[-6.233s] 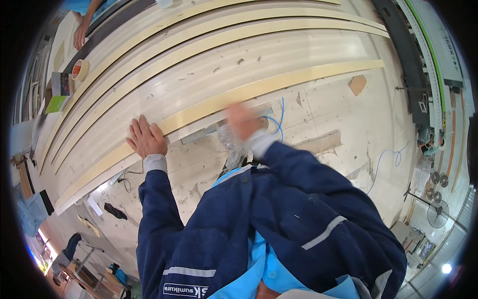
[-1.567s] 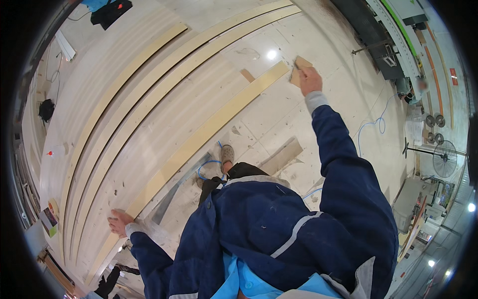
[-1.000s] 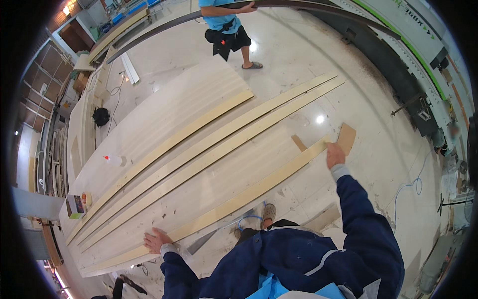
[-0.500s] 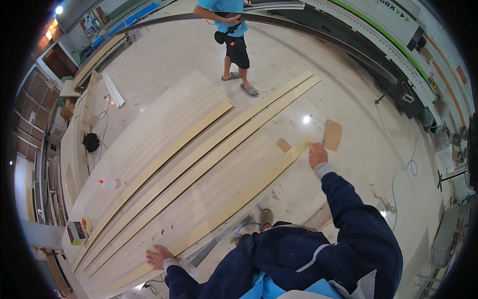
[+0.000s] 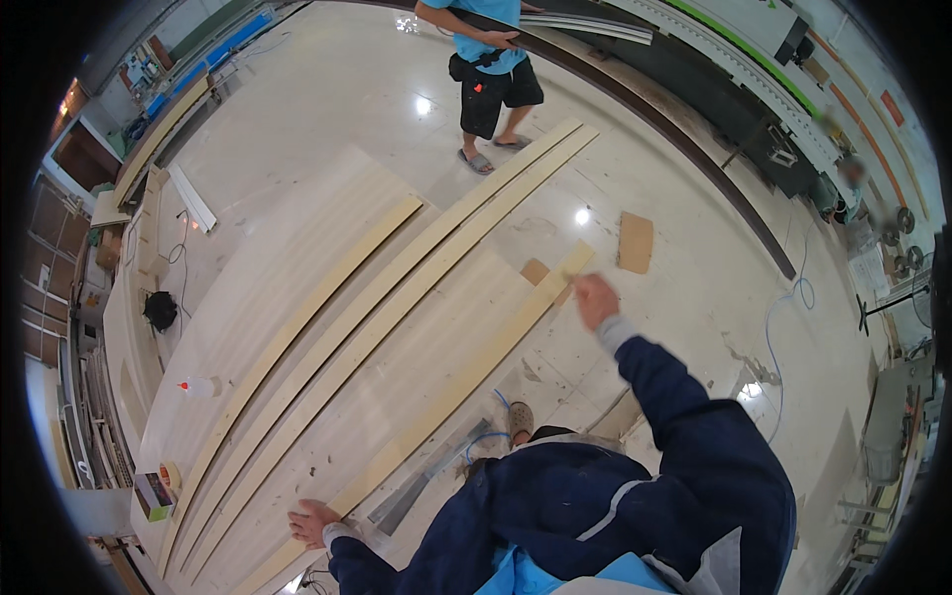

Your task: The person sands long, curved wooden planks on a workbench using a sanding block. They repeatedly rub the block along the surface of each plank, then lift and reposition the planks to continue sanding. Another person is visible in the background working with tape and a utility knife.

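Observation:
Several long pale-yellow strips lie lengthwise on a wide pale panel. My left hand (image 5: 313, 523) rests, fingers spread, across the nearest strip (image 5: 456, 382) near its lower-left end. By that strip's far end, my right hand (image 5: 596, 301) is closed with its fingers curled at the strip's edge. Whether it touches the strip or has something small in it cannot be made out. The middle pair of strips (image 5: 416, 293) runs alongside, and another strip (image 5: 332, 288) lies farther left. A small brown cardboard piece (image 5: 535, 271) sits beside the nearest strip's far end.
A person (image 5: 496, 84) in a blue shirt carries a long dark bar (image 5: 684, 134) beyond the strips. A larger cardboard piece (image 5: 636, 243) lies on the floor to the right. A bottle with a red tip (image 5: 200, 386) and a small box (image 5: 154, 496) stand at left. A blue hose (image 5: 771, 337) trails at right.
My right hand has shifted from over the nearest strip's end to beside its edge. My left hand stays on the strip. The other person has stepped, and the dark bar now slants down to the right.

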The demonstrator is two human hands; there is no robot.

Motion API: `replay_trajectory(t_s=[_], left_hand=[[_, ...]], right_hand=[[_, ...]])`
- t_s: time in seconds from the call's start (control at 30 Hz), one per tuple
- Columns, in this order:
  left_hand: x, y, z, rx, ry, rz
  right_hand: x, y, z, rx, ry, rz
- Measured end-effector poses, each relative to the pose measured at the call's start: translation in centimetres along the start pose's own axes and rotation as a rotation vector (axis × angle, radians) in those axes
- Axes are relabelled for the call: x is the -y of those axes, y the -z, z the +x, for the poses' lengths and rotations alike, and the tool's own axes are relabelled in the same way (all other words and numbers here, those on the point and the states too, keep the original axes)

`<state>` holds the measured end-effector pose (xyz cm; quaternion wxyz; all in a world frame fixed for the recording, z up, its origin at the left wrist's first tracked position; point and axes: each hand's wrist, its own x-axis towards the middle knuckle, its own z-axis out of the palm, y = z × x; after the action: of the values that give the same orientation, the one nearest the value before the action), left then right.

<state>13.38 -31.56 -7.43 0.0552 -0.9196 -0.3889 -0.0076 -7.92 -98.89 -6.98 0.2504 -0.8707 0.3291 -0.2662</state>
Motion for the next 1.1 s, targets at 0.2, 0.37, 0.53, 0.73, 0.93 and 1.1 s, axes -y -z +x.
replay_trajectory(t_s=[0.2, 0.37, 0.53, 0.73, 0.93, 1.1], left_hand=[[0.1, 0.2, 0.0, -0.011, -0.022, 0.000], [0.2, -0.3, -0.1, -0.005, -0.046, -0.011], [0.2, -0.4, 0.3, 0.000, -0.033, -0.023], [0.0, 0.0, 0.0, 0.004, -0.036, -0.022], [0.0, -0.3, 0.4, -0.004, -0.043, -0.038], [0.4, -1.1, 0.8, -0.009, -0.035, -0.024]], right_hand=[[-6.4, 1.4, 5.8, -0.014, -0.033, -0.326], [3.4, -4.1, -4.3, 0.289, 0.238, -0.097], [6.1, -4.5, -7.1, 0.322, 0.489, -0.056], [-4.1, 2.1, 5.3, -0.086, -0.046, -0.323], [-7.2, 0.9, 6.6, 0.088, 0.057, -0.423], [-2.9, -0.2, 4.0, 0.149, 0.038, -0.470]])
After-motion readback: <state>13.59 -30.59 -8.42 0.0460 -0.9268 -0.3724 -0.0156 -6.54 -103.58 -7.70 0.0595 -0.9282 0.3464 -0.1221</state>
